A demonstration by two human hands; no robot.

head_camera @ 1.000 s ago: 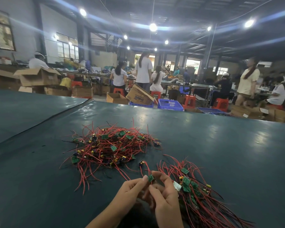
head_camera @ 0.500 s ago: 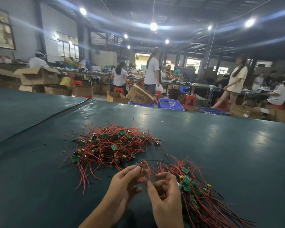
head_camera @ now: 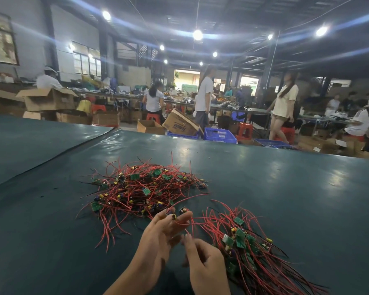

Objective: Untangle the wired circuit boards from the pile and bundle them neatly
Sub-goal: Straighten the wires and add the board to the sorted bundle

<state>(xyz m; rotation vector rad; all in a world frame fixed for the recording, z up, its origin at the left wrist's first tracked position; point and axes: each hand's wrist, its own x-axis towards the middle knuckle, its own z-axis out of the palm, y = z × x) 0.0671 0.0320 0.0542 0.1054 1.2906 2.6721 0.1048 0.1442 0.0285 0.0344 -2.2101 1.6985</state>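
Note:
A tangled pile (head_camera: 141, 188) of small green circuit boards with red and black wires lies on the dark green table (head_camera: 275, 188). To its right lies a straighter bundle (head_camera: 247, 248) of the same boards, wires trailing toward the near right. My left hand (head_camera: 160, 235) reaches to the pile's near edge and pinches a small wired board (head_camera: 174, 216) at its fingertips. My right hand (head_camera: 202, 262) sits just behind it, fingers curled, pinching a red wire that runs up to that board.
The table's seam (head_camera: 73, 147) runs diagonally at the left. Beyond the far edge stand cardboard boxes (head_camera: 179, 124), blue crates (head_camera: 219, 135), red stools and several people at other tables.
My left hand has moved forward to the pile's near edge with a board at its fingertips. My right hand has dropped back slightly. People in the background have walked on.

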